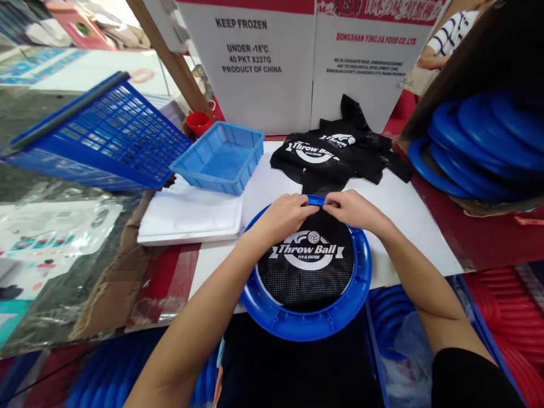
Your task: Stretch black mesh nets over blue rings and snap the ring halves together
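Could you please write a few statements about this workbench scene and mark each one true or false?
1. Both hands, left hand and right hand, pinch the far edge of the blue ring. True.
2. The mesh in the ring is red. False: it is black, printed "Throw Ball".
3. The light blue tray holds balls. False: nothing shows inside it.
4. More black mesh pieces lie beyond the ring. True.

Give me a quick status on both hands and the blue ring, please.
Left hand and right hand pinching black mesh at blue ring far rim. Spare mesh pile just beyond.
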Demonstrator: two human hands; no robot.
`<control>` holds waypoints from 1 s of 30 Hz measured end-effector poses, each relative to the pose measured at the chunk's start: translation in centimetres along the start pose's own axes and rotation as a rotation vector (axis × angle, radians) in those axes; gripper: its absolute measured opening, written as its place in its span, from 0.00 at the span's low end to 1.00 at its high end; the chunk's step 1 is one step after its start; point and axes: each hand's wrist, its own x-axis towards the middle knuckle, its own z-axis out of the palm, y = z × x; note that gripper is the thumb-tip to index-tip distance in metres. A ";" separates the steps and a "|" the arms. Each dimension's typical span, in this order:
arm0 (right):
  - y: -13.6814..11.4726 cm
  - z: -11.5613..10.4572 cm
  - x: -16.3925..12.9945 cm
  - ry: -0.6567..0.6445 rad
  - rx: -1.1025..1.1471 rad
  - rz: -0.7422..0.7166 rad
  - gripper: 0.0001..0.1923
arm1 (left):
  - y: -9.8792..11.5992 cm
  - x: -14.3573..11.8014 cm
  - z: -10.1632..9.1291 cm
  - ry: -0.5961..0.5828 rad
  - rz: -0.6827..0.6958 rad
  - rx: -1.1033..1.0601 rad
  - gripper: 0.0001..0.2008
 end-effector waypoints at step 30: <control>0.4 1.2 1.7 0.043 -0.014 0.095 0.06 | -0.2 0.2 0.2 -0.082 -0.090 0.053 0.22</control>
